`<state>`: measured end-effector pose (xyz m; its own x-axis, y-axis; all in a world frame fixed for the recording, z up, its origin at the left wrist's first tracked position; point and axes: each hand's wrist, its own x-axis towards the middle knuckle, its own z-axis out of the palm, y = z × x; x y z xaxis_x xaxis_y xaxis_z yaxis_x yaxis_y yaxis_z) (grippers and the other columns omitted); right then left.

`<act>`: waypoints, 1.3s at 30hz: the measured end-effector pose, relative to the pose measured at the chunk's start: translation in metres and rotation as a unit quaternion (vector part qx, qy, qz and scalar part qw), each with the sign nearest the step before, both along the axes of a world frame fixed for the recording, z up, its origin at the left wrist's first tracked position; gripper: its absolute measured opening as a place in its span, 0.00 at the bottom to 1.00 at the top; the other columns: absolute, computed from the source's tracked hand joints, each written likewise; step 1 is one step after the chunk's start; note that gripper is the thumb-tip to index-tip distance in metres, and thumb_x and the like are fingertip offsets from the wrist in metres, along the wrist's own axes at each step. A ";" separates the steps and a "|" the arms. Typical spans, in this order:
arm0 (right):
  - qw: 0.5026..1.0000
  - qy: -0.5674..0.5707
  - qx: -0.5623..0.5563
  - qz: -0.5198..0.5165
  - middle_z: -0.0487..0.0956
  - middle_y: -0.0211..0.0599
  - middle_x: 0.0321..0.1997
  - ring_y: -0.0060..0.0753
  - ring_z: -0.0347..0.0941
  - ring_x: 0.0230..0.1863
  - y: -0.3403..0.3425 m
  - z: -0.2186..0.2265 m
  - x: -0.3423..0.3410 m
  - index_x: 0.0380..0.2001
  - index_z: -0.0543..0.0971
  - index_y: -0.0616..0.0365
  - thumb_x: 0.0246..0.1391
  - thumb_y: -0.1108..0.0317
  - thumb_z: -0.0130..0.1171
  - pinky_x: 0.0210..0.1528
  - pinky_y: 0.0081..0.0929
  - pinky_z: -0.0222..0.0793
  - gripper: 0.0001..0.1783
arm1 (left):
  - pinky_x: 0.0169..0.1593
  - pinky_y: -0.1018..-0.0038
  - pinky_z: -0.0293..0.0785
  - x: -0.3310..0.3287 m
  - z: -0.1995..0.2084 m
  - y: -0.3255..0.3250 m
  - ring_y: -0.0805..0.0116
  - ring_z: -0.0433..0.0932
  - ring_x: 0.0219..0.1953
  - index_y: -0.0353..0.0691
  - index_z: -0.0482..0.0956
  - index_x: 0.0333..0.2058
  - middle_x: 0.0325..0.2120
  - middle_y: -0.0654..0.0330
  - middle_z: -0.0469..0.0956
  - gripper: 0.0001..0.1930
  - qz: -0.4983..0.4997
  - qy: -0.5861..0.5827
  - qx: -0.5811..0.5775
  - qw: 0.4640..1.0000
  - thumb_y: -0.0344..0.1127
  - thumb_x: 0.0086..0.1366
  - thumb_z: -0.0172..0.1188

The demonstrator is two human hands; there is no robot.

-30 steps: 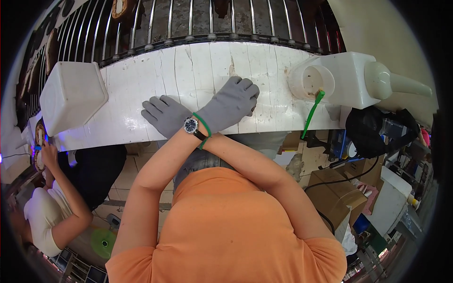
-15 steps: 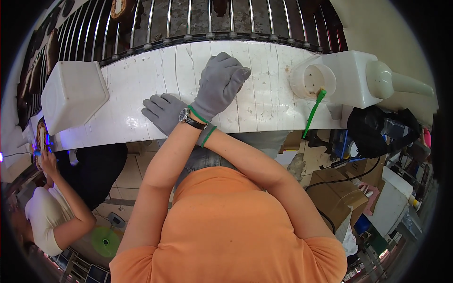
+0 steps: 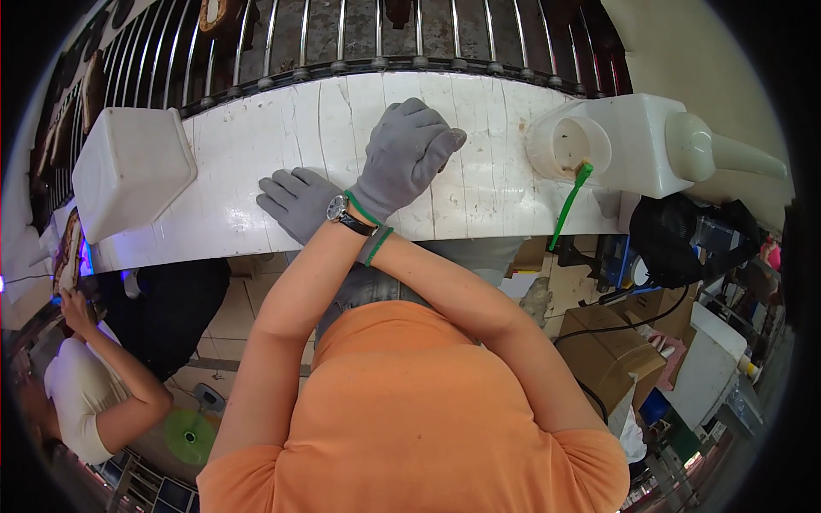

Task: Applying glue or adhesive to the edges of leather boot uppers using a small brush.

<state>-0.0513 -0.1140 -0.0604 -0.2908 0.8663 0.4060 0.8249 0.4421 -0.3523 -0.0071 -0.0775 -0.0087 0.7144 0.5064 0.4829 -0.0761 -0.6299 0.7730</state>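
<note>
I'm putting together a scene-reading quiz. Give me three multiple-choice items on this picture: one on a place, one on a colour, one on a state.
1. Where on the scratched white worktop does the white box-shaped plastic tub sit?
A. at its left end
B. at its right end
C. in the middle

2. What colour is the thin stick leaning out of the round mouth of the white plastic jug?
A. red
B. green
C. blue

3. How does the grey-gloved right hand lie?
A. flat, palm down on the worktop
B. clenched round a tool
C. raised high over the rollers

Answers:
1 A, the tub lies left of both hands.
2 B, the stick is bright green.
3 A, its fingers lie spread on the white surface.
</note>
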 end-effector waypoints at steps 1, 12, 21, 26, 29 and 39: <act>1.000 0.000 0.000 0.001 0.74 0.42 0.57 0.41 0.69 0.57 0.001 0.001 0.000 0.49 0.77 0.60 0.50 0.65 0.53 0.58 0.35 0.66 0.22 | 0.39 0.65 0.67 0.000 0.000 0.000 0.60 0.72 0.30 0.39 0.80 0.21 0.21 0.61 0.76 0.17 0.001 0.000 0.000 1.000 0.42 0.67 0.57; 1.000 -0.002 0.013 -0.001 0.74 0.41 0.57 0.41 0.70 0.57 0.000 0.001 0.001 0.49 0.77 0.60 0.50 0.65 0.53 0.58 0.35 0.66 0.22 | 0.38 0.64 0.67 0.000 0.001 0.002 0.59 0.72 0.29 0.39 0.80 0.20 0.20 0.61 0.76 0.17 0.006 -0.006 0.004 1.000 0.41 0.66 0.58; 1.000 0.021 0.002 0.004 0.74 0.41 0.56 0.41 0.69 0.57 0.003 -0.004 -0.004 0.49 0.76 0.59 0.49 0.66 0.53 0.58 0.36 0.66 0.22 | 0.39 0.64 0.67 0.000 0.002 0.001 0.59 0.72 0.30 0.39 0.79 0.20 0.20 0.61 0.76 0.16 0.006 -0.007 -0.003 1.000 0.40 0.66 0.59; 1.000 0.007 0.000 0.007 0.74 0.41 0.57 0.40 0.69 0.58 0.003 0.005 -0.002 0.50 0.76 0.59 0.50 0.66 0.53 0.58 0.36 0.66 0.23 | 0.39 0.64 0.67 -0.002 0.002 0.002 0.60 0.72 0.30 0.40 0.79 0.20 0.20 0.61 0.76 0.15 0.016 -0.006 0.002 1.000 0.39 0.65 0.60; 1.000 0.001 0.004 0.001 0.74 0.40 0.58 0.40 0.68 0.59 0.001 -0.001 -0.003 0.51 0.76 0.58 0.50 0.66 0.52 0.59 0.36 0.65 0.23 | 0.38 0.65 0.67 0.001 0.002 -0.001 0.60 0.72 0.30 0.40 0.79 0.20 0.21 0.62 0.76 0.15 0.028 -0.015 0.011 0.999 0.39 0.64 0.61; 1.000 -0.016 -0.003 0.013 0.73 0.41 0.60 0.41 0.68 0.61 0.001 0.003 -0.002 0.54 0.74 0.58 0.52 0.67 0.53 0.61 0.38 0.64 0.24 | 0.38 0.65 0.67 0.000 0.003 0.000 0.62 0.73 0.30 0.41 0.79 0.20 0.21 0.62 0.76 0.15 0.039 -0.020 0.020 0.999 0.41 0.63 0.62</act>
